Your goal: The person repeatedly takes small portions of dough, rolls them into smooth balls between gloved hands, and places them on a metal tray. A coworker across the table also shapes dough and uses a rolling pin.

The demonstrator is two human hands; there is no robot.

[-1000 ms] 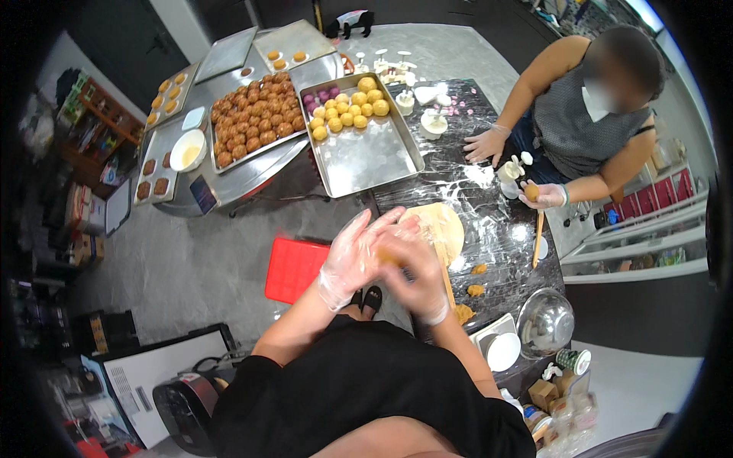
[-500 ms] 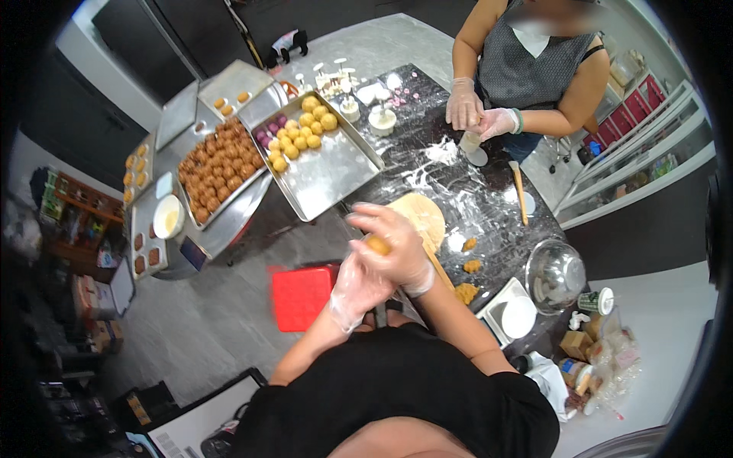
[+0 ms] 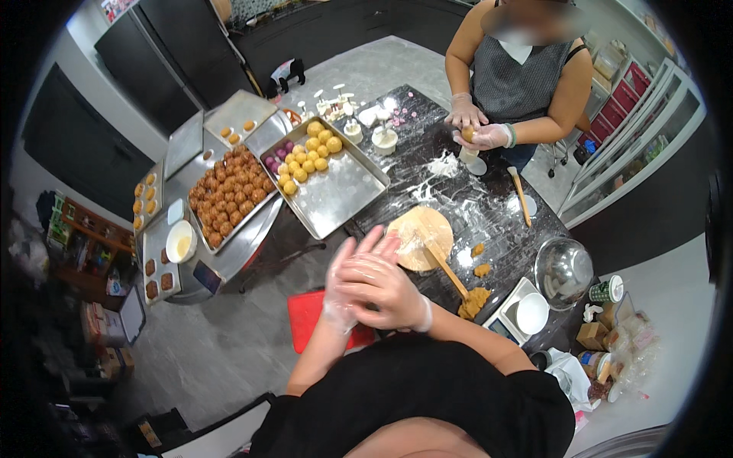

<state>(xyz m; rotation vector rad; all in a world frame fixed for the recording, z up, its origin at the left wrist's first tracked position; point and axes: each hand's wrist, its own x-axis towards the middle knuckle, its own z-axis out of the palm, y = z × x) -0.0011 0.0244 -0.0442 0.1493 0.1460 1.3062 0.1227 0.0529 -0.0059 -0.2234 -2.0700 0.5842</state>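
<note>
In clear gloves, my two hands are pressed together in front of me, beside the table's near edge. My right hand (image 3: 384,288) lies cupped across my left hand (image 3: 337,294), whose fingers stretch out beyond it. The dough ball between my palms is hidden now; the earlier picture shows it as orange-yellow. Just past my hands lies a round wooden board (image 3: 437,227) with a wooden-handled tool (image 3: 447,271) resting across it. To the right of that are two small dough pieces (image 3: 480,269) and a larger yellow-brown dough lump (image 3: 475,304).
A metal tray (image 3: 343,200) holds yellow balls (image 3: 309,159) and purple balls. Left of it, brown balls (image 3: 227,191) fill another tray. A scale (image 3: 502,327) and steel bowl (image 3: 563,273) stand right. Across the table, a gloved co-worker's hand (image 3: 489,137) holds a ball. A red stool (image 3: 305,311) sits below.
My hands have turned against each other and moved slightly lower, and the ball between them has gone out of sight. The co-worker's upper hand has lifted, exposing a ball.
</note>
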